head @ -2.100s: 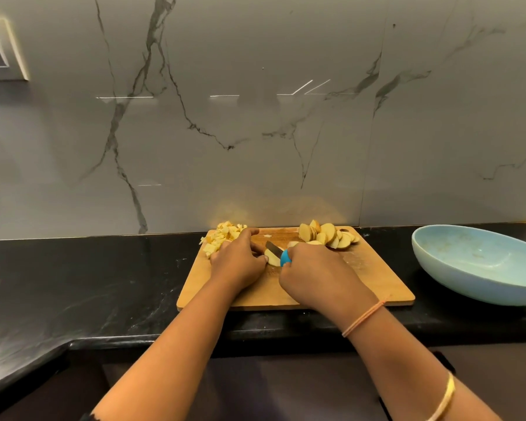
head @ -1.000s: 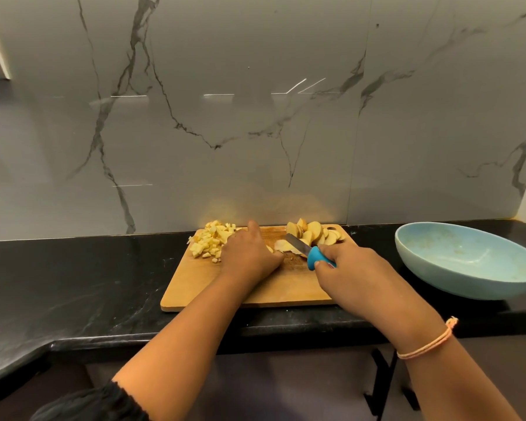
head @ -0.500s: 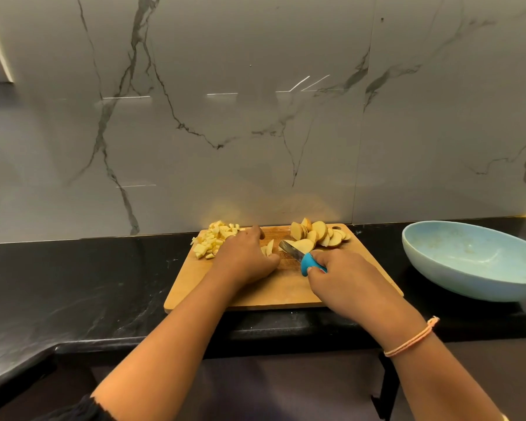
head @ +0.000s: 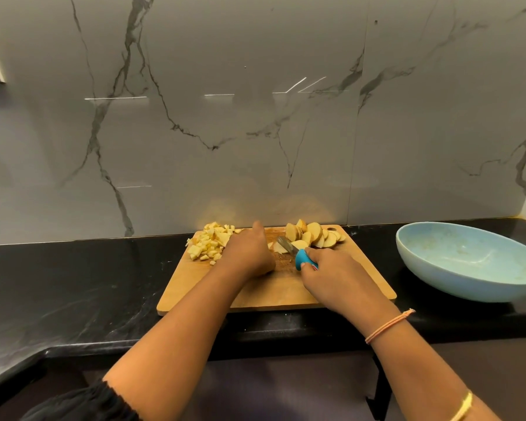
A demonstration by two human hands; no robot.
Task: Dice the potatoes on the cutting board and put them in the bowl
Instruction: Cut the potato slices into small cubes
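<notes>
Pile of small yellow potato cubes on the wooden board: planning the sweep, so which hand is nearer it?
Left. The left hand lies just right of the potato cubes; the right hand, gripping the blue-handled knife, is farther right, beyond it.

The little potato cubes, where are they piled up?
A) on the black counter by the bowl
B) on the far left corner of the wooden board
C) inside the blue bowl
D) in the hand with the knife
B: the diced potato pile sits on the far left corner of the cutting board, and the bowl to the right shows no cubes inside.
</notes>
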